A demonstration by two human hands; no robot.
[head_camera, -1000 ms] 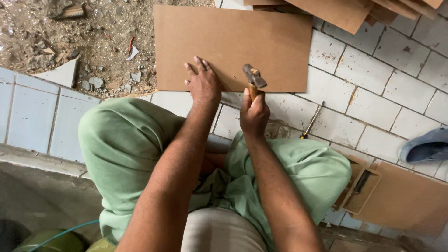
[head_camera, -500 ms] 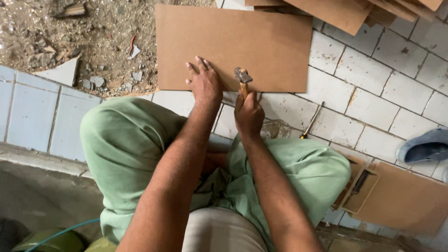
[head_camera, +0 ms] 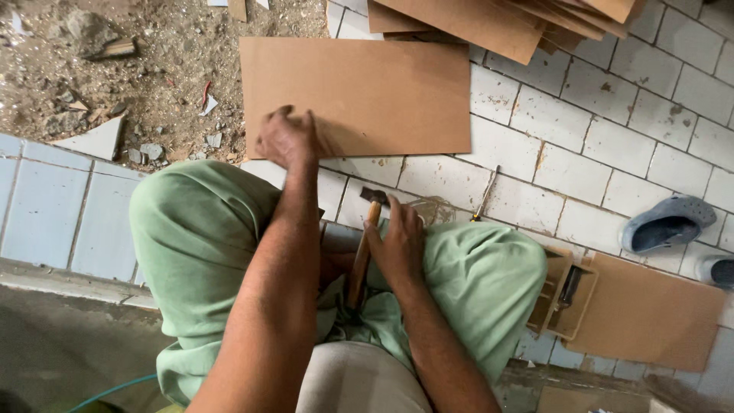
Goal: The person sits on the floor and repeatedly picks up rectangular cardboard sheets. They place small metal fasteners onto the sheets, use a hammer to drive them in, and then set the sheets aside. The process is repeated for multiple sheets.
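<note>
Fingers of L hand (head_camera: 287, 139) spread flat, pressing brown fibreboard panel (head_camera: 367, 95) so it can't slide on tile floor (head_camera: 612, 145); R hand (head_camera: 397, 246) wraps hammer (head_camera: 365, 243) handle, head up.

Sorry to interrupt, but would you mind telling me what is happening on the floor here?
A person in green trousers squats on a white tiled floor. The left hand rests on the near edge of a flat brown board lying on the tiles. The right hand grips a wooden-handled hammer, its head low, just short of the board. More brown boards are stacked beyond, a small open wooden box sits to the right, and a grey shoe lies nearby.
</note>
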